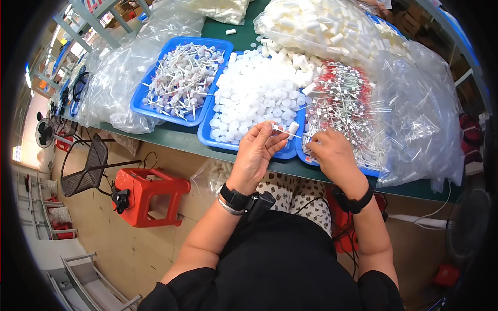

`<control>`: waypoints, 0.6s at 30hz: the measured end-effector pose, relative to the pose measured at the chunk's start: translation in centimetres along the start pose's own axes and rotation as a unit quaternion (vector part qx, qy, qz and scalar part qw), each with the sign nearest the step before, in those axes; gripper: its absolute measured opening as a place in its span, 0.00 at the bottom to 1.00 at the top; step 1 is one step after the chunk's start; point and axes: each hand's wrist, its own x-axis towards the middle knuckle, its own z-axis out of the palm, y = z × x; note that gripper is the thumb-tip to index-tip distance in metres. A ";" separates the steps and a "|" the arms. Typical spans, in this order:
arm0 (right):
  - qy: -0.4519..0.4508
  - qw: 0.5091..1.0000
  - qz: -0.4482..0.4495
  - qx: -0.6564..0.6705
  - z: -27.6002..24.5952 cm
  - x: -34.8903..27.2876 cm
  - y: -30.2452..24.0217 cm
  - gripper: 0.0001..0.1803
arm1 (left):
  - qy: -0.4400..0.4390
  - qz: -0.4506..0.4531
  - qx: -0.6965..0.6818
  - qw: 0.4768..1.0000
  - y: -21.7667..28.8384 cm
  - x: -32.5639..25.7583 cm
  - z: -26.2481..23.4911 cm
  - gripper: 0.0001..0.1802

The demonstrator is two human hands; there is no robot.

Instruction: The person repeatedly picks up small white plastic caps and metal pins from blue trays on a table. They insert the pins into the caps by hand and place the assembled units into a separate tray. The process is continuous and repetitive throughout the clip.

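Observation:
My left hand (258, 151) pinches a thin white stick with a small white cylinder (292, 129) on its end, held over the front edge of the middle blue tray (207, 136), which is full of white caps (254, 96). My right hand (332, 153) rests palm down on the right blue tray, its fingers among a heap of thin clear and red-tipped sticks (345, 101); I cannot tell whether it grips one. Both wrists wear black bands.
A left blue tray (140, 103) holds grey-headed sticks. Clear plastic bags (420, 114) lie right and left, and a bag of white tubes (321, 26) sits at the back. The green table edge (171, 137) runs in front. A red stool (148, 194) and a black mesh chair (85, 171) stand below left.

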 end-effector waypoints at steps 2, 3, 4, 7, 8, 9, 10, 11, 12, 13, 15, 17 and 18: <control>-0.026 0.999 -0.019 -0.035 0.2 0.5 0.0 0.04 | -0.003 -0.011 0.001 1.000 -0.4 -0.1 -0.5 0.15; -0.039 0.997 -0.030 -0.052 0.4 0.7 0.2 0.02 | 0.001 -0.019 0.000 1.000 -0.5 -0.2 -0.4 0.15; -0.036 0.997 -0.038 -0.050 0.5 0.8 0.4 0.01 | 0.005 -0.026 -0.001 1.000 -0.6 -0.3 -0.2 0.16; -0.022 0.998 -0.044 -0.025 1.0 0.7 1.1 0.01 | 0.006 -0.035 -0.003 0.999 -0.8 -0.4 0.1 0.17; -0.015 0.999 -0.034 -0.003 1.0 0.5 1.3 0.01 | 0.004 -0.036 -0.003 0.999 -0.9 -0.4 0.1 0.17; -0.007 1.000 -0.025 0.018 1.0 0.5 1.4 0.02 | 0.004 -0.034 -0.003 0.999 -0.9 -0.4 0.2 0.17; 0.024 0.998 -0.005 0.059 0.9 0.5 1.3 0.03 | 0.004 -0.032 -0.002 0.999 -1.0 -0.4 0.2 0.17; 0.055 0.993 0.014 0.100 0.7 0.4 1.0 0.03 | 0.004 -0.030 -0.002 1.000 -1.0 -0.3 0.2 0.17; 0.086 0.986 0.033 0.142 0.6 0.3 0.7 0.04 | 0.003 -0.031 0.002 1.000 -1.0 -0.4 0.3 0.18; 0.074 0.981 0.069 0.167 0.4 0.1 0.5 0.04 | 0.002 -0.032 0.006 0.999 -1.0 -0.4 0.5 0.18; 0.051 0.964 0.144 0.216 -0.2 -0.3 0.0 0.05 | 0.000 -0.036 0.009 0.999 -1.3 -0.4 0.8 0.18; 0.066 0.964 0.137 0.218 -0.3 -0.4 -0.2 0.05 | -0.002 -0.042 0.006 0.999 -1.6 -0.4 0.9 0.18; 0.074 0.964 0.133 0.218 -0.4 -0.4 -0.3 0.05 | 0.000 -0.042 0.006 0.999 -1.7 -0.4 1.0 0.18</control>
